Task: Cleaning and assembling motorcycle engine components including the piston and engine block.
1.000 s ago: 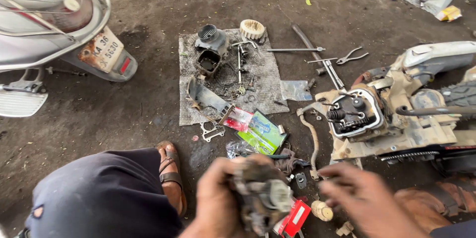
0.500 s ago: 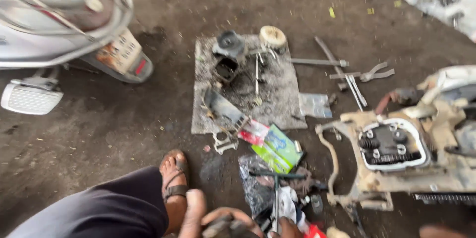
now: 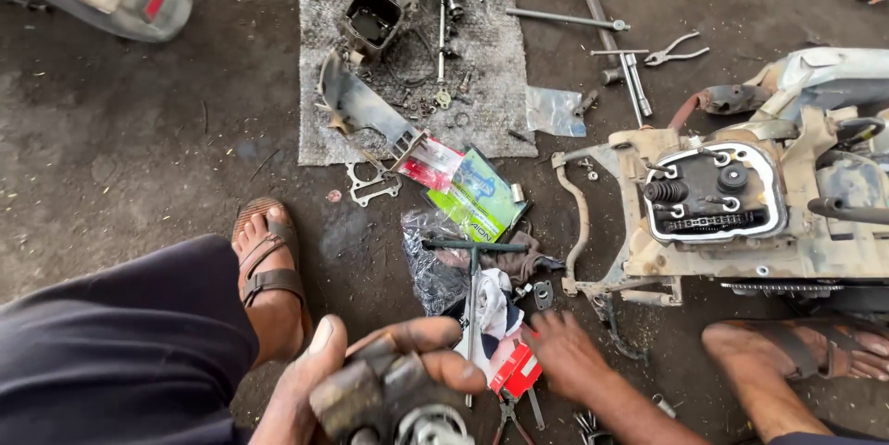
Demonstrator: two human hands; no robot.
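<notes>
Low in the head view, a greasy metal engine part (image 3: 389, 399) is gripped by the left hand (image 3: 370, 376), with the thumb raised on the left and the fingers curled over the top of the part. Just to the right, the right hand (image 3: 567, 352) is held palm down with its fingers spread loosely, the tips touching or nearly touching the ground near a small red box (image 3: 515, 371). A T-handle wrench (image 3: 473, 278) is seen lying between the two hands, over a white rag (image 3: 493, 304).
</notes>
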